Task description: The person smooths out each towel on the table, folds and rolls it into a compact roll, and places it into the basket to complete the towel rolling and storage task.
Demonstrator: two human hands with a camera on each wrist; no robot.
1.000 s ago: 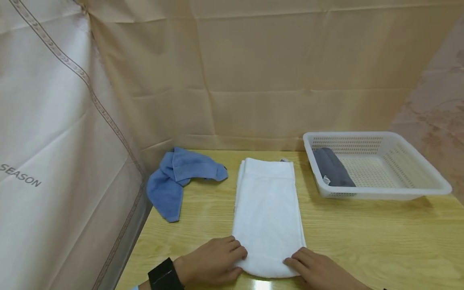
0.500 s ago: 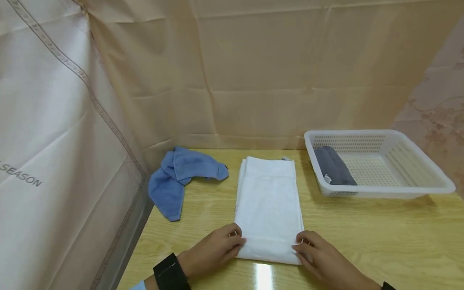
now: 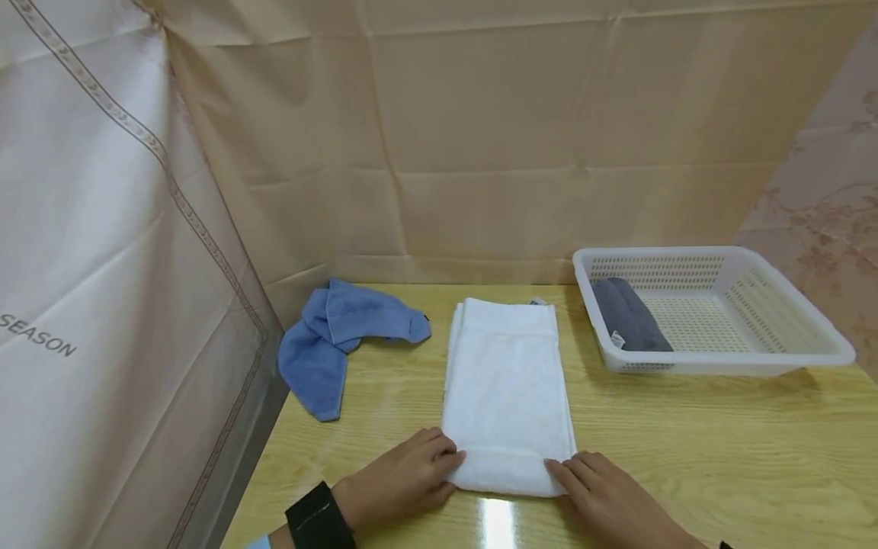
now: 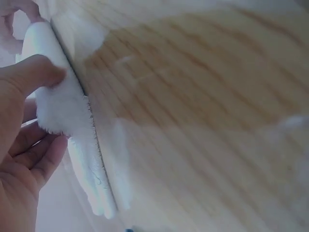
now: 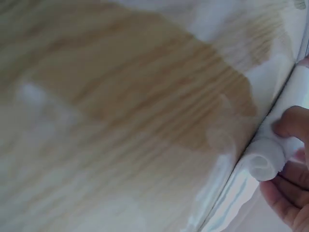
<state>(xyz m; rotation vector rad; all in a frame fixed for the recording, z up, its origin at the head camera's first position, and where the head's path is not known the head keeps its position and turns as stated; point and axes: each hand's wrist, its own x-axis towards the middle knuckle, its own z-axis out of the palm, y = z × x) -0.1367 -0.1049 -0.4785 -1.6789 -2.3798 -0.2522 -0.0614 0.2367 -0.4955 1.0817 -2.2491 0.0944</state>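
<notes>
A folded white towel (image 3: 507, 374) lies lengthwise on the table, its near end turned into a small roll. At the roll's left end, my left hand (image 3: 405, 476) pinches the cloth; in the left wrist view the thumb (image 4: 36, 72) presses on top and the fingers (image 4: 46, 157) curl beneath. The right hand (image 3: 613, 492) holds the other end the same way. The right wrist view shows the spiral end of the towel roll (image 5: 265, 159) between thumb and fingers. Parts of both hands fall outside their wrist views.
A crumpled blue towel (image 3: 322, 347) lies at the back left of the wooden table (image 3: 686, 450). At the back right stands a white perforated basket (image 3: 754, 360) with a rolled grey towel (image 3: 631, 316) inside. Fabric hangs behind and at the left.
The towel's near end has been rolled a little away from me, so the towel is shorter. Both hands have moved forward with it, and the right fingers have regripped.
</notes>
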